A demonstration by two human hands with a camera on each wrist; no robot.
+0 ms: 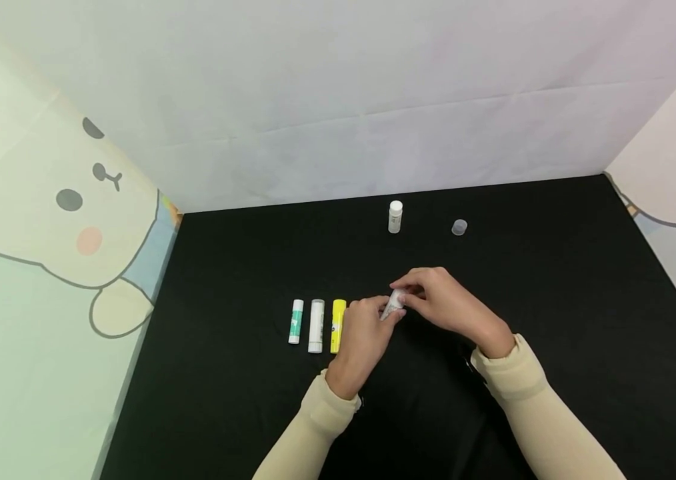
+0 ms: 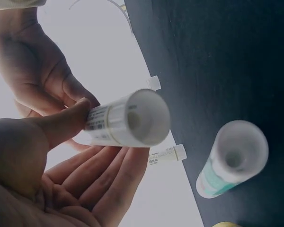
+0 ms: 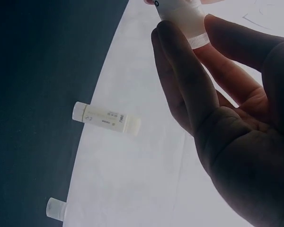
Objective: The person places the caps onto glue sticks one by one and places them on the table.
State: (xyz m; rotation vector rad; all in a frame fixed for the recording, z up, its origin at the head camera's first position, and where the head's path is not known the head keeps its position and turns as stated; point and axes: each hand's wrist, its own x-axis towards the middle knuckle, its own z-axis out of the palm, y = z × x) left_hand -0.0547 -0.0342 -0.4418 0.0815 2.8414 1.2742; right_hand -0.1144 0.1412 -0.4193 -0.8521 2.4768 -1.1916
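Observation:
Above the dark table, my left hand grips a white glue stick between thumb and fingers. My right hand pinches its far end. In the left wrist view, a round hollow end of this glue stick faces the camera, and small dark print runs along its side. The right wrist view shows a ridged ring near my right fingertips. Left of my left hand, a green-and-white glue stick, a white glue stick and a yellow glue stick form a row; my left hand partly covers the yellow one.
Farther back on the black tabletop stands another white glue stick, upright. To its right sits a small clear cap. A pale cloth wall rises behind the table, with printed cartoon panels at both sides.

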